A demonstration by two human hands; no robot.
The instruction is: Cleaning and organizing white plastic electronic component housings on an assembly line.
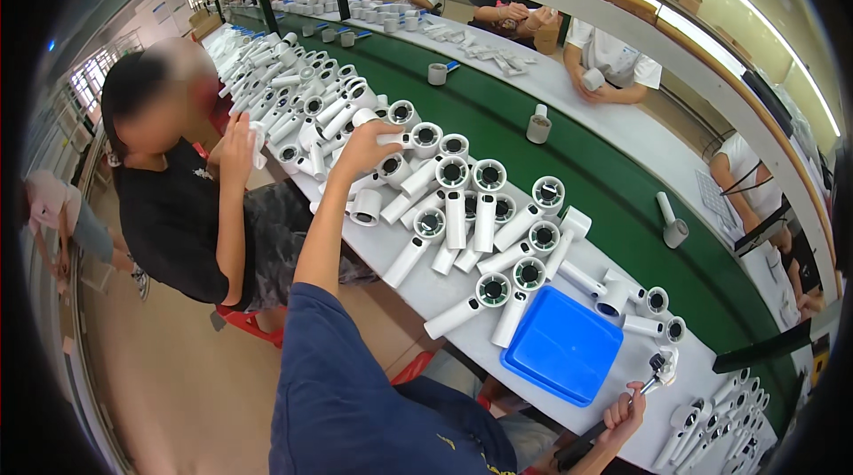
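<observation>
My left hand [369,150] reaches over the heap on the bench, fingers and thumb around the end of a white hair-dryer-shaped body [406,141]. Several similar bodies with round, black-centred heads lie around it, one of them a white hair-dryer-shaped body [453,175] with its handle toward me. Low on the right, my right hand [625,415] is closed around a dark screwdriver [577,448]. Its metal shaft points up toward a small black-and-white part [660,368] on the bench; whether they touch is unclear.
A blue plastic lid or tray [564,346] lies between my hands. Beyond the bench runs a green conveyor belt [604,199] carrying a few white pieces. A co-worker in black [178,226] sits close on my left. More white bodies [711,422] are grouped at the lower right.
</observation>
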